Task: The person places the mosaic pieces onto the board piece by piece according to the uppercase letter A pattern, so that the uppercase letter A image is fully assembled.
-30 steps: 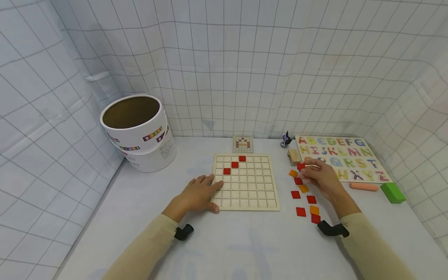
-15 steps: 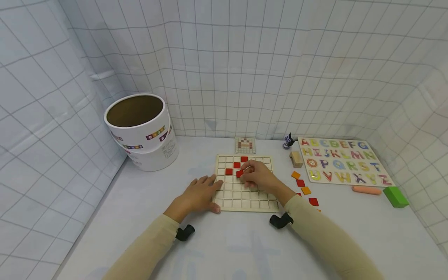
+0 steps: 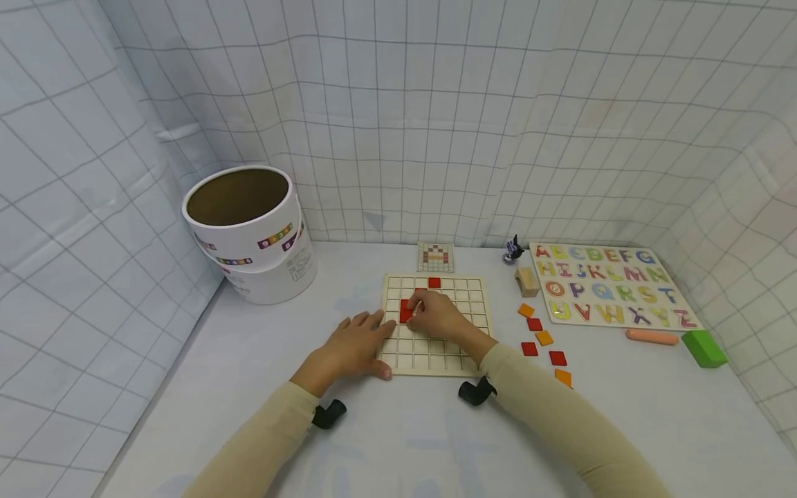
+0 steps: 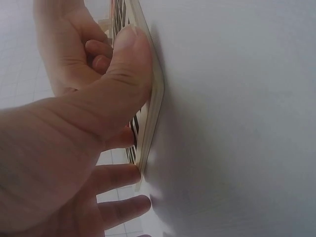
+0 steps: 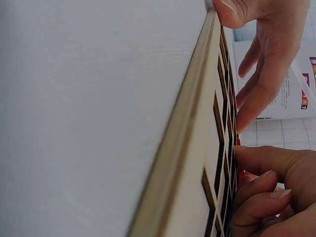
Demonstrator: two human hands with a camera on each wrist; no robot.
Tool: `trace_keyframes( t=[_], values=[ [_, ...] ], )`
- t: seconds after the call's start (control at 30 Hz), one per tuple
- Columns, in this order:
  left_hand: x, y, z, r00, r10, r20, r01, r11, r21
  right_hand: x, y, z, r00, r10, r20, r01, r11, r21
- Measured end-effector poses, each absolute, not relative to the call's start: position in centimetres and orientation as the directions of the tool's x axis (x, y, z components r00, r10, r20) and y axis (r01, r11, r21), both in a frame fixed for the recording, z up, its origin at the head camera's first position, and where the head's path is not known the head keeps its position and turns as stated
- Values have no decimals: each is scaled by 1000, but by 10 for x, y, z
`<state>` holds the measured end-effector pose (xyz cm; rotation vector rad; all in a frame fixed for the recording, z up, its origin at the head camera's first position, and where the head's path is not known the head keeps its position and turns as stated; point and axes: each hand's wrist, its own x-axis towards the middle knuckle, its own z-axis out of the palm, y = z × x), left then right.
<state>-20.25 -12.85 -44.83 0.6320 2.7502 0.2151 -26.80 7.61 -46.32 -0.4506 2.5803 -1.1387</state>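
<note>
A pale wooden grid board (image 3: pixel 436 361) lies flat on the table, with red square tiles in some cells near its far side. My left hand (image 3: pixel 351 346) rests spread along the board's left edge; in the left wrist view its thumb (image 4: pixel 129 64) lies against the rim. Over the board's upper left part, my right hand (image 3: pixel 438 317) pinches a red tile (image 3: pixel 405 316) with curled fingers. That tile sits right below another red tile, partly covered by the fingertips. A further red tile (image 3: pixel 434 282) shows in the top row.
Loose red and orange tiles (image 3: pixel 544 338) lie right of the board. Behind it is a small pattern card (image 3: pixel 436 258). An alphabet board (image 3: pixel 613 285), wooden block (image 3: pixel 526 282), small figurine (image 3: pixel 513 250), orange stick (image 3: pixel 651 337) and green block (image 3: pixel 704 348) are right. A white bucket (image 3: pixel 268 266) stands left.
My right hand has picked up a red tile from the loose ones and carried it left onto the board, beneath the leftmost red tile. My left hand has stayed at the board's edge.
</note>
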Motion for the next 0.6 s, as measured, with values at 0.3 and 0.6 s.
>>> trace_keyframes(
  t=[0.3,0.6],
  values=[
    [-204,-128,-446,-850,456,-265,408,887,218,-268,99,-460,-920,-377,-109,-148,590,-793],
    [-200,-128,-443,-856,446,-260,391,889,238,-261,207,-455,-961,-245,-126,-17,512,-859]
  ],
)
